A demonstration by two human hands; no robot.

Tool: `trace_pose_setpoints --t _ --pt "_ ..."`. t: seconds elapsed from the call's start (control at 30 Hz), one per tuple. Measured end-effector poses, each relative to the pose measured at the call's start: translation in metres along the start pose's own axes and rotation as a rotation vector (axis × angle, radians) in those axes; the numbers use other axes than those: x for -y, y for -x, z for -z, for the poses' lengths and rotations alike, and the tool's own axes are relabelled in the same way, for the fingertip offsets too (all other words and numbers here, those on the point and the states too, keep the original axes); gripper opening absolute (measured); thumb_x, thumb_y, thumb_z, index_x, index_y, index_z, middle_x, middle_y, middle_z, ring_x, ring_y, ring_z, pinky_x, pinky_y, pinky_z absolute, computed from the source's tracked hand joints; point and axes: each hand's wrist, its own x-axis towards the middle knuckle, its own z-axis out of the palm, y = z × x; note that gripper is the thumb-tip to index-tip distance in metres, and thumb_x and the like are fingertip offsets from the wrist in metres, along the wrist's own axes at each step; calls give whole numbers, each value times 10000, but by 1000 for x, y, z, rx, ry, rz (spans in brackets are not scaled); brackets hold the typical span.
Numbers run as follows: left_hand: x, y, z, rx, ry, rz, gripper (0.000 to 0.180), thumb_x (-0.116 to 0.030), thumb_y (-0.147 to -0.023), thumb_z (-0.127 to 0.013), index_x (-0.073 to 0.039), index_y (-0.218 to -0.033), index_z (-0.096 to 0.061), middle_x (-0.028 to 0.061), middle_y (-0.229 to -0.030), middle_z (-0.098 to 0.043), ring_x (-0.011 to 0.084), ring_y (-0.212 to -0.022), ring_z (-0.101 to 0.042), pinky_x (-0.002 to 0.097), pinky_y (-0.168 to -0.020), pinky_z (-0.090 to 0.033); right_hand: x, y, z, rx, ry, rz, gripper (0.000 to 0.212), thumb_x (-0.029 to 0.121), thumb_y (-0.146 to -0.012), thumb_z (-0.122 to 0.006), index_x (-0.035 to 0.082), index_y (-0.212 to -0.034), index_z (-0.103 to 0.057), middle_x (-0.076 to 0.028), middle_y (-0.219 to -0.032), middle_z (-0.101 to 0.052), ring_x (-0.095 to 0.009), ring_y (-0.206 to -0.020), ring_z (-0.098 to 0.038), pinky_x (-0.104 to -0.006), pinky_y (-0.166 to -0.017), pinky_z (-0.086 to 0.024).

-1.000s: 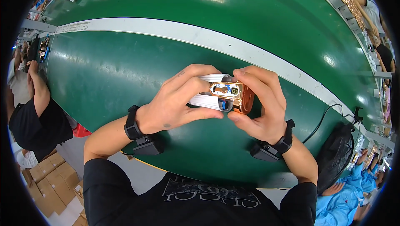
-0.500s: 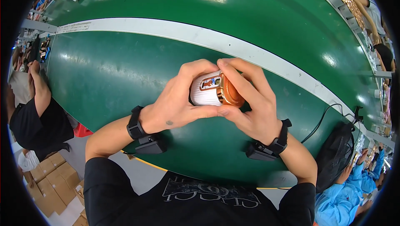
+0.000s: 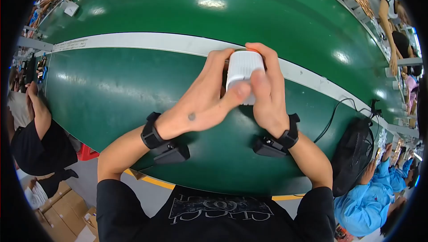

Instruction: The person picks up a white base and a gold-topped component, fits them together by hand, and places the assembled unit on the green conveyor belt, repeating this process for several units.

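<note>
The person grips a white ribbed casing (image 3: 245,66) between both bare hands, held up over the dark green tabletop (image 3: 111,90), with its far end overlapping the white strip (image 3: 133,40) in this view. The left hand (image 3: 203,99) wraps the casing's left side, fingers curled toward the far end, its thumb laid across the near part. The right hand (image 3: 273,92) closes on the right side, fingers bent around the far corner, its thumb pressed on the near right of the ribbed face — both thumb tips are blurred. Each wrist wears a black strap, the left one (image 3: 151,132) and the right one (image 3: 290,132), with a small black box attached at the inner side. To the right lies a black mesh bag (image 3: 356,157), a black cable (image 3: 333,116) curving just beside it. Beyond the bag sits a co-worker in a blue jacket (image 3: 362,206); at the far left, another person in dark clothing (image 3: 42,146) is near a red plastic object (image 3: 86,153), with brown cartons (image 3: 67,210) below.
</note>
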Motion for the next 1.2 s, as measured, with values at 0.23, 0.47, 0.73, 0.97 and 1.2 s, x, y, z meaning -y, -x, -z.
trace_pose_setpoints --t 0.23,0.47,0.73,0.97,1.2 --pt "-7 -26 17 149 204 333 802 -567 -915 -686 101 -1315 -491 137 -1111 -632 200 -1012 -607 330 -923 -492 2 -7 1 28 -192 -326 623 526 -1079 -279 9 -1268 -571 -99 -1069 -656 -161 -935 -610 -283 -827 -475" --pt "-11 -27 31 304 235 397 688 -493 -948 -667 21 -1373 -498 119 -1287 -585 199 -1196 -554 352 -1035 -428 2 -2 -1 17 -257 -286 622 532 -1063 -344 -40 -1171 -562 -160 -925 -643 -228 -837 -595 -353 -753 -476" --pt "-14 -24 36 328 226 465 686 -387 -908 -726 3 -1417 -481 138 -1357 -566 224 -1191 -578 375 -1039 -439 7 0 9 138 -185 -346 638 556 -1059 -336 0 -1288 -551 -133 -1113 -656 -183 -1002 -617 -300 -864 -481" --pt "7 -19 34 225 341 95 735 -150 -792 -844 -13 -1416 -481 135 -1359 -554 253 -1239 -570 380 -1005 -501 -1 0 10 104 62 140 618 355 -986 -592 35 -1471 -382 -166 -1355 -527 -261 -1156 -585 -371 -1016 -449" --pt "33 -13 43 166 -214 -266 817 -92 -754 -851 -123 -1458 -438 168 -1476 -432 326 -1337 -493 447 -1092 -464 -15 0 11 196 -94 33 836 73 -880 -728 62 -1560 -241 -169 -1481 -440 -296 -1319 -532 -432 -1111 -419"
